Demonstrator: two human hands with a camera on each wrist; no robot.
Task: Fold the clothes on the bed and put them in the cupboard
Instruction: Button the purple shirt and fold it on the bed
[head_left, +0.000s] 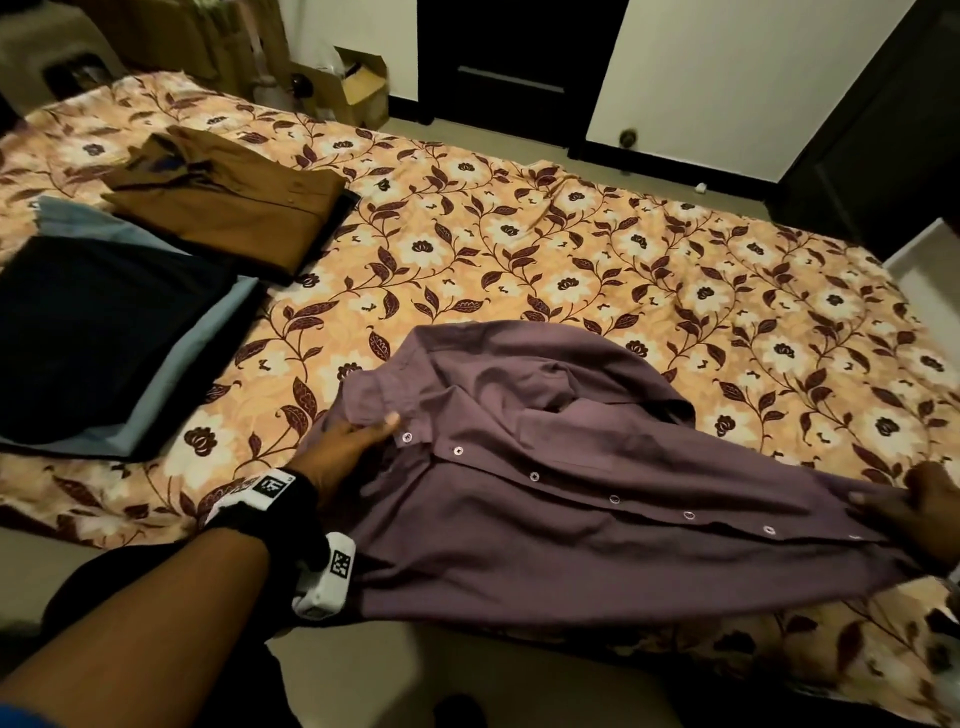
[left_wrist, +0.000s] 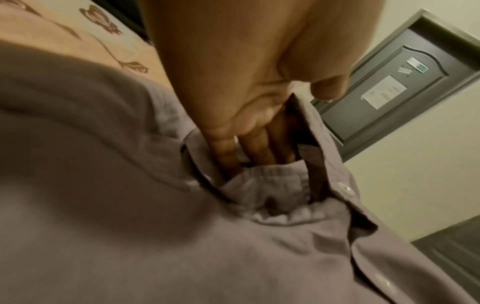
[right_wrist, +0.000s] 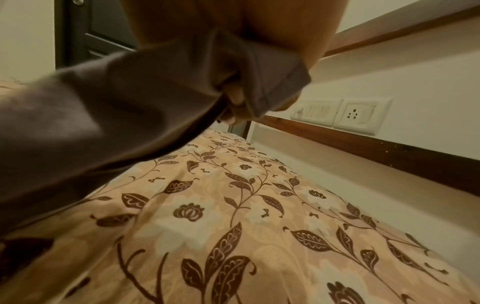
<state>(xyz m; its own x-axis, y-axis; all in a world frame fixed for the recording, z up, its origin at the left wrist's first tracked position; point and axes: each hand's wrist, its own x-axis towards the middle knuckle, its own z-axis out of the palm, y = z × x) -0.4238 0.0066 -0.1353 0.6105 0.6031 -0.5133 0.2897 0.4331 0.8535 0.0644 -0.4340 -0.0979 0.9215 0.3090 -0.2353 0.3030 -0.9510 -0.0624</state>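
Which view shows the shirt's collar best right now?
The left wrist view: the collar fills the frame, with the left hand pushing its fingers inside it. The head view shows it smaller, beside that hand. The right wrist view shows only the hem end.

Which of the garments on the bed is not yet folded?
The purple shirt, held by both hands. The brown shirt and the dark garment lie folded.

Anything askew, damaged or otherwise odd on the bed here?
Nothing stands out. The purple shirt is rumpled only because both hands are spreading it; the brown shirt and the dark-and-blue pile lie folded on the bed.
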